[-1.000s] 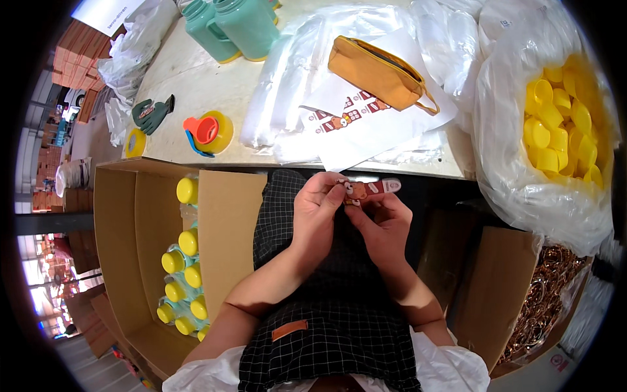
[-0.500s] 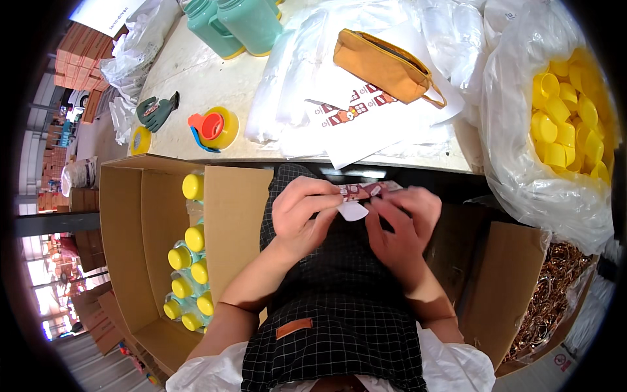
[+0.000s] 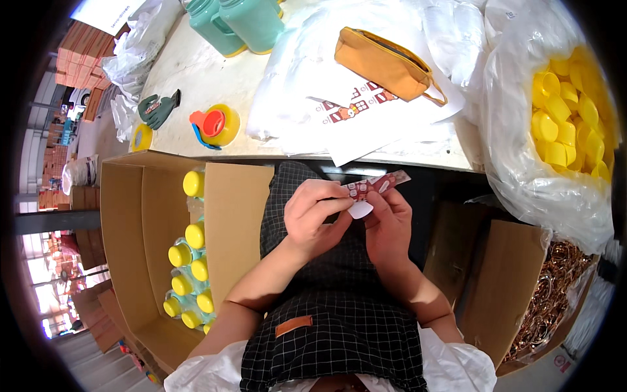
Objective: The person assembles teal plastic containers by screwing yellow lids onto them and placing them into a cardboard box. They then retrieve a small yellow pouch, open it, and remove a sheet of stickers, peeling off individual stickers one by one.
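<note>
Above my lap, my left hand (image 3: 316, 217) pinches one end of a dark red printed sticker strip (image 3: 375, 185) with pale patterns and clear-looking edges. A small white paper tab (image 3: 360, 210) hangs from its lower side, between the two hands. My right hand (image 3: 390, 225) is closed on the strip's lower edge with thumb and fingers; the far end sticks out past them to the upper right. Beyond the hands, on the table, lie white sheets (image 3: 366, 140) with similar red-brown printed stickers (image 3: 349, 112). A mustard zip pouch (image 3: 382, 64) rests on these sheets.
Left stands an open carton (image 3: 238, 215) with several yellow-capped bottles (image 3: 194, 235). On the table (image 3: 186, 72) are green jugs (image 3: 251, 26), a glove (image 3: 157, 111) and a yellow tape roll (image 3: 228, 126). Right are a bag of yellow caps (image 3: 555, 127) and a box of copper-coloured pieces (image 3: 548, 294).
My right hand has moved left and in, closer to my left hand, which shifted slightly right. The strip now tilts up to the right, and more of its far end shows.
</note>
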`<state>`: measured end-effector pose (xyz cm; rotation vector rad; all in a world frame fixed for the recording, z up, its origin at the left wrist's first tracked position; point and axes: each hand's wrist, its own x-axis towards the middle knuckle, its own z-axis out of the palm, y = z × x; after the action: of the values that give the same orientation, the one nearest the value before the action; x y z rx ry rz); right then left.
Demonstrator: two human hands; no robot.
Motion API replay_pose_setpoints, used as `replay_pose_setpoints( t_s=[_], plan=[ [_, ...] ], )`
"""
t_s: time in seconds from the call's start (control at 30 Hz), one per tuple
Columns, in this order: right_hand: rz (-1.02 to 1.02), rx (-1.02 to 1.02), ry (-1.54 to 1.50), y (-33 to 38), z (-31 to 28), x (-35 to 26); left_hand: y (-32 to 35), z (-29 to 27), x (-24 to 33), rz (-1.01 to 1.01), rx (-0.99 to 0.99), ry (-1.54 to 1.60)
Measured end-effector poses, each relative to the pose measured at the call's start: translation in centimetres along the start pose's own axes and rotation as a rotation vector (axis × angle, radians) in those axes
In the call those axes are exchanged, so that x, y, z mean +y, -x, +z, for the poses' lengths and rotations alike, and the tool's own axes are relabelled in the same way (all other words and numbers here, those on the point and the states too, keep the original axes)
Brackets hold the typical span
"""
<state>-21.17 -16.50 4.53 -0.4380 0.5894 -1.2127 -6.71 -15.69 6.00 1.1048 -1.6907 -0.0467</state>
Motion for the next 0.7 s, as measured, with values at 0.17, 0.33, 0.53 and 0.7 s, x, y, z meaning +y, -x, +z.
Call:
replay_pose_setpoints(
  t_s=[0.17,0.33,0.53,0.7],
  plan=[
    [-0.091,0.002,0.191,-0.2,-0.7,-0.1,0.1,0.2,0.7,-0.089,-0.013,0.052],
    [-0.218,-0.06,0.245,0.0,-0.7,-0.5,-1.1,0.8,1.2,-0.198,0.044,0.095],
    [-0.274,-0.152,0.312,-0.2,-0.8,-1.2,-0.9,0.1,1.6,-0.33,-0.053,0.264],
    [-0.239,-0.183,0.347,-0.3,-1.3,-1.4,-1.0,-0.3,2.0,-0.561,-0.039,0.357]
  ],
)
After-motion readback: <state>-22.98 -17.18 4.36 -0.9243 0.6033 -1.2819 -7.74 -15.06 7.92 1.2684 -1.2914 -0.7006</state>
